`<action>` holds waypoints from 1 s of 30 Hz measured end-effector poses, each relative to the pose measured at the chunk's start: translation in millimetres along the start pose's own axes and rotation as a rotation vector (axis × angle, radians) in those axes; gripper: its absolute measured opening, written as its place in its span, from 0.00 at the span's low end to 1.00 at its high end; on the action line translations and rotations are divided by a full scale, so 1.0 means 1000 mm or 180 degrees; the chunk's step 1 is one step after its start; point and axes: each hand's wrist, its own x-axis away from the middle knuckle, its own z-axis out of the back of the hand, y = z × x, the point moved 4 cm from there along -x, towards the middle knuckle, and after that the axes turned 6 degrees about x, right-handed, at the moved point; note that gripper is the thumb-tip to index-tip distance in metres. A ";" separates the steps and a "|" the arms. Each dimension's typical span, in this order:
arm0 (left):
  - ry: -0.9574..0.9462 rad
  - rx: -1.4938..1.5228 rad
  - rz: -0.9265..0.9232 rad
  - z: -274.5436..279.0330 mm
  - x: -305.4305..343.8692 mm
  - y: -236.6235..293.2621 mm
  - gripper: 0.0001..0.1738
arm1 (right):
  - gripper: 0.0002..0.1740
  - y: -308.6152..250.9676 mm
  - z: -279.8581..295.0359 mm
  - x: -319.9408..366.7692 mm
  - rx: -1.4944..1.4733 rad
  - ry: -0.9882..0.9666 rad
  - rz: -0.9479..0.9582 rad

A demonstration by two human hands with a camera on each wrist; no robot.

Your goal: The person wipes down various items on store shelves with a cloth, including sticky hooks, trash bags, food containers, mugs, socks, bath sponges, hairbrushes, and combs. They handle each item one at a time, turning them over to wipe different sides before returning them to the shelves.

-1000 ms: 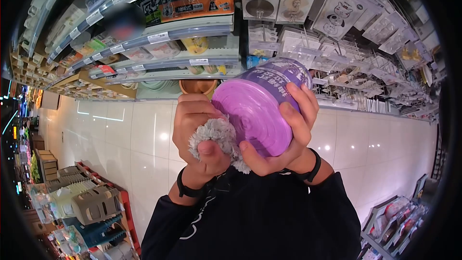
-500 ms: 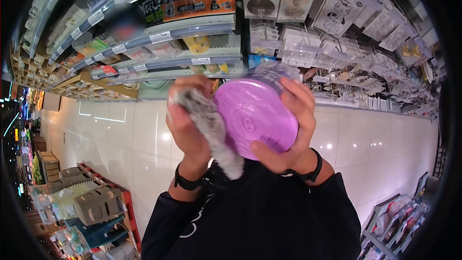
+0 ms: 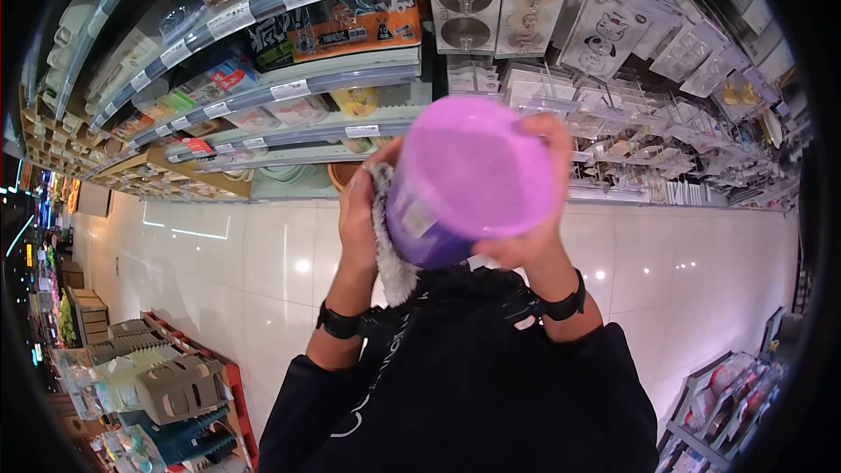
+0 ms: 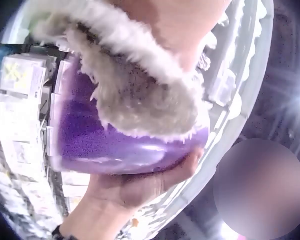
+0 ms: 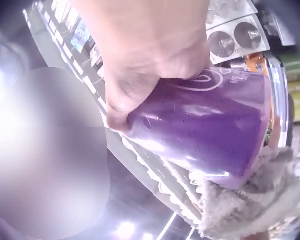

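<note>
A purple roll of plastic bags [image 3: 477, 166], wrapped in a darker printed label, is held up in front of the chest, one pink-purple end facing the head camera. My right hand [image 3: 545, 229] grips it from the right, thumb below and fingers at the upper edge. On the left side my left hand [image 3: 357, 221] holds a grey fluffy cloth [image 3: 391, 250] against the wall of the roll. In the left wrist view the cloth [image 4: 150, 107] drapes over the purple wrapper and hides the left fingers. The right thumb [image 5: 119, 117] lies along the roll in the right wrist view.
Shop shelves [image 3: 289, 92] with packaged goods and price tags run along the front left. Racks of hanging hooks and packets [image 3: 604, 105] fill the front right. A stack of plastic baskets [image 3: 180, 385] stands behind left, another display [image 3: 723, 412] behind right, on a pale tiled floor [image 3: 280, 250].
The roll has turned over: its spiral end has given way to a smoother end, raised higher. The cloth went from bunched in my left hand to spread along the roll's left side.
</note>
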 end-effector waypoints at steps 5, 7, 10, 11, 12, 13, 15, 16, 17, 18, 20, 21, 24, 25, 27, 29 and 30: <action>-0.0497 -0.0082 -0.0007 -0.013 -0.009 0.026 0.35 | 0.56 0.018 -0.036 0.031 -0.0164 -0.0781 -0.0200; -0.0544 0.0011 -0.0085 -0.022 -0.008 0.032 0.36 | 0.57 0.036 -0.034 0.043 -0.0881 -0.0669 -0.0913; -0.0511 0.0302 0.0030 -0.020 -0.005 0.014 0.36 | 0.56 0.033 -0.019 0.036 -0.0593 -0.0344 -0.0738; -0.0463 0.0468 0.0221 -0.012 -0.003 0.000 0.36 | 0.50 0.030 -0.012 0.028 -0.0579 -0.0171 -0.0655; 0.0024 0.0031 0.0329 0.010 0.002 -0.023 0.37 | 0.50 0.028 -0.010 0.021 -0.0578 -0.0150 -0.0644; -0.0174 -0.0098 0.0331 0.015 0.009 -0.027 0.39 | 0.47 0.032 -0.004 0.017 -0.0969 0.0251 -0.1154; -0.0386 -0.0218 0.0352 0.015 0.011 -0.029 0.43 | 0.39 0.027 -0.003 0.010 -0.1423 0.0833 -0.1885; -0.0695 -0.0492 0.0093 0.007 0.009 -0.025 0.50 | 0.39 0.028 -0.004 0.009 -0.1411 0.0849 -0.1879; -0.0989 -0.0763 -0.0166 0.001 0.009 -0.023 0.58 | 0.40 0.029 -0.004 0.009 -0.1003 0.0689 -0.1925; -0.0983 -0.0759 -0.0157 0.000 0.007 -0.024 0.58 | 0.40 0.030 -0.005 0.009 -0.0601 0.0522 -0.1970; -0.0930 -0.0047 0.0228 0.003 -0.002 -0.032 0.70 | 0.44 0.028 0.002 0.006 -0.0156 0.0081 -0.1768; -0.1189 -0.0140 0.0345 0.024 -0.004 -0.048 0.68 | 0.47 0.029 0.004 0.004 -0.0162 -0.0251 -0.1450; -0.0399 0.0882 0.1394 0.040 0.018 -0.056 0.68 | 0.53 0.064 0.005 0.016 -0.0691 -0.0335 -0.1389; -0.0411 0.0875 0.1390 0.041 0.018 -0.059 0.68 | 0.53 0.083 0.003 0.028 -0.0995 -0.0275 -0.1540; -0.0593 0.0223 0.0705 0.037 0.011 -0.060 0.56 | 0.52 0.091 0.003 0.035 -0.1287 -0.0209 -0.1674; -0.0118 0.0178 0.1007 0.034 0.000 -0.063 0.48 | 0.50 0.092 -0.005 0.054 -0.2594 0.0097 -0.2917; 0.0356 0.0125 0.1300 0.030 -0.006 -0.061 0.41 | 0.50 0.089 -0.007 0.053 -0.2596 0.0099 -0.2928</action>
